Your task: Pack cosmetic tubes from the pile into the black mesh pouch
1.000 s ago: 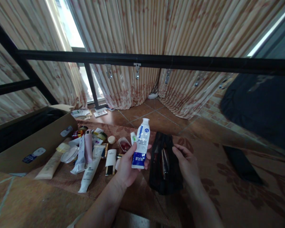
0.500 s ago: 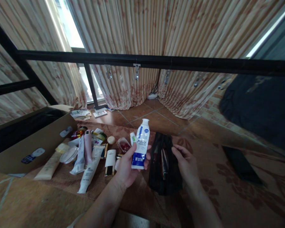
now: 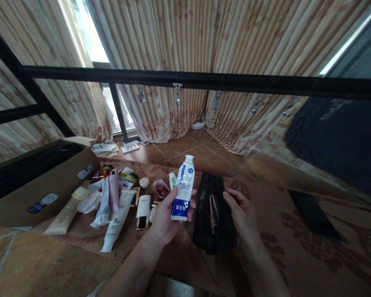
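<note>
- The left hand [image 3: 167,222] is closed around a white-and-blue squeeze tube [image 3: 183,185], thumb along its left edge, the cap end pointing up and away.
- That tube is held above the brown patterned cloth [image 3: 266,231], just left of a black mesh pouch [image 3: 200,235].
- A small white tube with a green mark [image 3: 172,180] shows beside the larger one — whether the left hand holds it too, I cannot tell.
- The right hand [image 3: 243,212] is at the pouch's upper right edge, fingers bent; whether they pinch the mesh is unclear.
- The pouch lies on the cloth, its top parted, with a slim, shiny, dark item [image 3: 214,212] inside.
- Left of the hands lie a white-and-gold bottle [image 3: 143,210], a white cream tube [image 3: 119,222], a pink bottle [image 3: 114,192], a round clear-lidded jar [image 3: 89,201] and a beige tube [image 3: 64,214].
- Beyond these cosmetics — a cardboard box [image 3: 66,179] at far left.
- A flat black slab [image 3: 315,214] lies well to the right.
</note>
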